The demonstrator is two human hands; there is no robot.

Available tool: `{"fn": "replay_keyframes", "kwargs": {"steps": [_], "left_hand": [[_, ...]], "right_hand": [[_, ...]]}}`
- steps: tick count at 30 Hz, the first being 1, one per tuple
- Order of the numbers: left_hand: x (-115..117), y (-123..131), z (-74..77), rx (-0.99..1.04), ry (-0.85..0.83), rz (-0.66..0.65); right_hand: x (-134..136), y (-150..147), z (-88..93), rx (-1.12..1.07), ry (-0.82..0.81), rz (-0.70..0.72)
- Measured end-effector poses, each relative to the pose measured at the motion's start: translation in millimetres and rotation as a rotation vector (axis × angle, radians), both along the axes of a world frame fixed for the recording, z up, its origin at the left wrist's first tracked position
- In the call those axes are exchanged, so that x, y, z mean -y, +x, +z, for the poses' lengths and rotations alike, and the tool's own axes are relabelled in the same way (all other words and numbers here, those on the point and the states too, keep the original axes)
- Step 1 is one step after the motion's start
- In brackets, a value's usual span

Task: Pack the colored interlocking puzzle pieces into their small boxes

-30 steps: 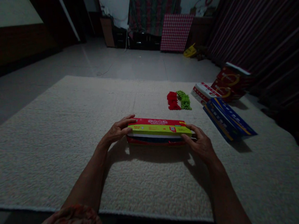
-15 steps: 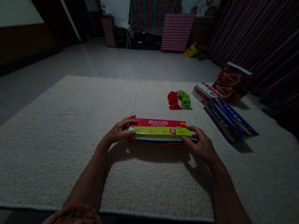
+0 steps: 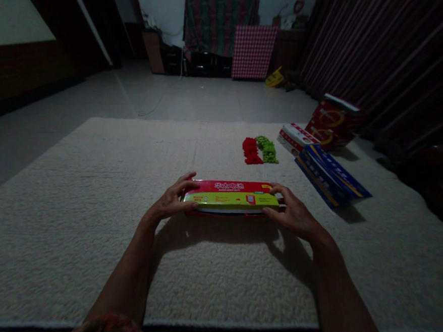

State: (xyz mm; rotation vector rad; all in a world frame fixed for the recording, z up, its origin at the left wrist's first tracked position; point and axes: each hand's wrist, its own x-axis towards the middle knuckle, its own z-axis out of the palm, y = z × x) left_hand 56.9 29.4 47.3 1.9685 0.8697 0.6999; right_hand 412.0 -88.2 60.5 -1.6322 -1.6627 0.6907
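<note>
A long, flat battery box (image 3: 229, 193), red on its far part and yellow-green on the near part, lies crosswise in front of me over the pale quilted mat (image 3: 221, 272). Its left end is gripped by my left hand (image 3: 172, 198), thumb on the near side and fingers over the top. My right hand (image 3: 291, 210) grips the right end in the same way. Along the near lower edge a white strip and a dark, red-edged part show. Shadow hides how the underside meets the mat.
Beyond the box lie a red piece (image 3: 251, 151) and a green piece (image 3: 268, 150), both knobbly. To the right are a folded blue card (image 3: 330, 176), a white-and-red box (image 3: 297, 138) and dark red boxes (image 3: 334, 120). A purple curtain (image 3: 334, 36) hangs at the right.
The whole view has shifted slightly, so things appear a little further left. Both hands keep their hold on the battery box, which looks nearly unchanged on the mat.
</note>
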Motion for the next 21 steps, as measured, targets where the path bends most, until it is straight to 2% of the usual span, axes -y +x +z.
{"fn": "replay_keyframes", "kwargs": {"steps": [5,9,15,21], "left_hand": [[-1,4,-1.8,-0.034,0.066,-0.038],[-3,4,-5.7,-0.029,0.097,-0.069],[-1,6,-1.5,-0.121,0.177,-0.009],[1,13,-0.9,-0.102,0.167,0.035]], "right_hand": [[-1,-2,-0.7,0.055,0.04,0.013],[-2,-4,4.1,0.195,0.111,0.029],[-2,-26,15.6,0.408,0.198,0.191],[-3,-31,4.2,0.421,0.269,0.231]]}}
